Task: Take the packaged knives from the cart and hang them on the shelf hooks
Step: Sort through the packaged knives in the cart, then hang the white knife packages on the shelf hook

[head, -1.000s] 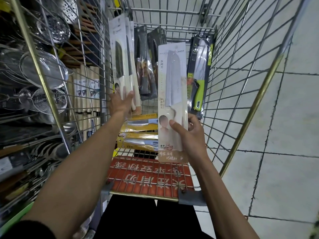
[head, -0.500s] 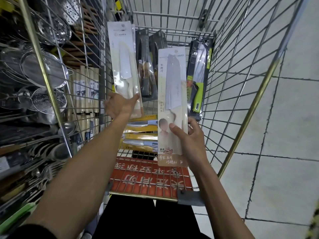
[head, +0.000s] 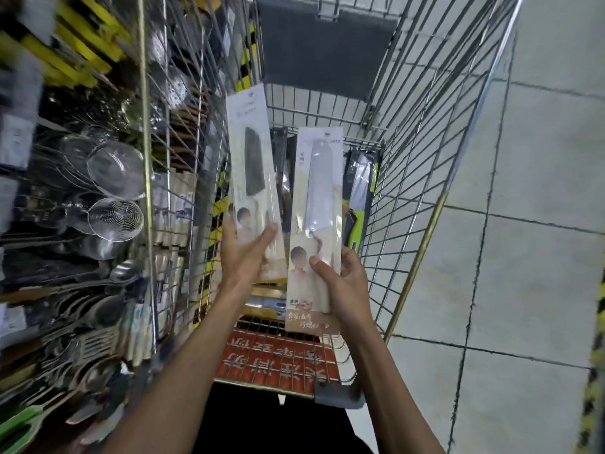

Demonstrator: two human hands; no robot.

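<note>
Lower centre: right hand (head: 343,290) grip clamps lower third of light-blade knife pack (head: 316,191), thumb across front; most of the pack stands upright above the grip. Just left, left hand (head: 244,253) grip pinches bottom end of dark-blade knife pack (head: 252,165); pack tilts up-left above the fingers. Both packs are side by side over the cart (head: 425,224) interior. Further back, right of centre, green-handled knife pack (head: 358,194) leans on cart wall. Left of frame: strainers (head: 114,217) on shelf, blurred.

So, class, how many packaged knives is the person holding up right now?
2. A dark-bladed pack in the left hand, a light-bladed pack in the right hand. More packs sit behind them in the cart, partly hidden.
</note>
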